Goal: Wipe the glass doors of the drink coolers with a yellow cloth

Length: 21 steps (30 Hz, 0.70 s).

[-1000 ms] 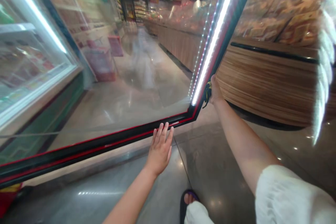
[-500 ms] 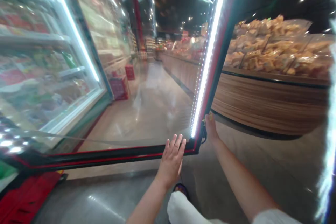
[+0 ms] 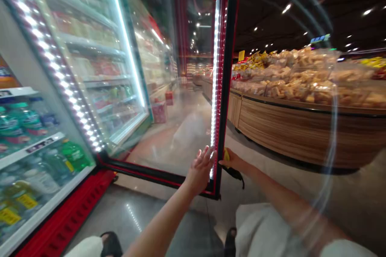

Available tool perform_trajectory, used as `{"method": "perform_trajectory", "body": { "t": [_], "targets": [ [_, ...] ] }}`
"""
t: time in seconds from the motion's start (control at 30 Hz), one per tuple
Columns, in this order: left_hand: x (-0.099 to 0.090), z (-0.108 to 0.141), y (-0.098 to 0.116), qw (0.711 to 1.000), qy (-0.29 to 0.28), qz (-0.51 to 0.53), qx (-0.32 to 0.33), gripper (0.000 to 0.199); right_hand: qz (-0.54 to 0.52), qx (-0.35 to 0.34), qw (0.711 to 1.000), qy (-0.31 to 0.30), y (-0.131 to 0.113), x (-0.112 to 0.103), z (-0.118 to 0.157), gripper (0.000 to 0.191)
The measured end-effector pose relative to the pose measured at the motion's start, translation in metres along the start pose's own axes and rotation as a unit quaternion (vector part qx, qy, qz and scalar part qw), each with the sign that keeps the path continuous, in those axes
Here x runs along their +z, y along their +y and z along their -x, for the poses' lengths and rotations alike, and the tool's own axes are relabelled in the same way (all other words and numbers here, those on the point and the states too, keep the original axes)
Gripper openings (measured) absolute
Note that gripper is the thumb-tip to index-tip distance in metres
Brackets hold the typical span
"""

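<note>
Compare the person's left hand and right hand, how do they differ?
The left hand is open, fingers spread upward at the glass cooler door, while the right hand reaches sideways to the black door frame, its fingertips hidden. The right hand has a small yellow item and a dark strap at it; the left hand carries nothing. Both hands are bare and at the same door.

One left hand (image 3: 199, 171), one right hand (image 3: 234, 162), one black strap (image 3: 234, 177), one glass cooler door (image 3: 181, 136), two sandals (image 3: 112, 245), two red cartons (image 3: 159, 112), one curved wooden counter (image 3: 301, 136), two yellow price tags (image 3: 27, 200).
</note>
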State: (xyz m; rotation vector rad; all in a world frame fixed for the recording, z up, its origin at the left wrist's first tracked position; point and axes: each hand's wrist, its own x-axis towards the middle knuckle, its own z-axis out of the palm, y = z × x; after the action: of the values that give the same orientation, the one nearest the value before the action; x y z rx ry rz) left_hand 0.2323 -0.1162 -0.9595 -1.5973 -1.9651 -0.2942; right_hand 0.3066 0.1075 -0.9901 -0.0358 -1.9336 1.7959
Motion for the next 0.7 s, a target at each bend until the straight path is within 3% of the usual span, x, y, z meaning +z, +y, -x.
{"method": "perform_trajectory", "body": {
  "t": [0.1,0.17,0.37,0.47,0.57,0.63,0.7],
  "targets": [
    [-0.023,0.009,0.026,1.0,0.008,-0.014,-0.003,0.08,-0.022,-0.031,0.999,-0.021,-0.034,0.002,0.013,0.07],
    [-0.039,0.015,0.041,0.999,0.02,-0.024,-0.01,0.077,-0.039,-0.084,0.996,0.002,-0.059,0.011,0.02,0.069],
    [-0.095,0.031,0.072,0.993,0.085,-0.081,-0.021,0.074,0.006,-0.253,0.964,0.085,-0.128,0.061,0.038,0.058],
    [-0.126,0.044,0.077,0.988,0.107,-0.102,-0.04,0.079,0.131,-0.382,0.909,0.103,-0.151,0.084,0.052,0.056],
    [-0.151,0.063,0.079,0.984,0.12,-0.116,-0.064,0.081,0.252,-0.496,0.826,0.094,-0.168,0.105,0.067,0.066],
    [-0.163,0.083,0.08,0.982,0.121,-0.123,-0.077,0.08,0.284,-0.552,0.78,0.077,-0.182,0.12,0.073,0.07],
    [-0.172,0.106,0.082,0.98,0.114,-0.131,-0.101,0.08,0.277,-0.59,0.755,0.064,-0.203,0.137,0.074,0.069]
  ]
}}
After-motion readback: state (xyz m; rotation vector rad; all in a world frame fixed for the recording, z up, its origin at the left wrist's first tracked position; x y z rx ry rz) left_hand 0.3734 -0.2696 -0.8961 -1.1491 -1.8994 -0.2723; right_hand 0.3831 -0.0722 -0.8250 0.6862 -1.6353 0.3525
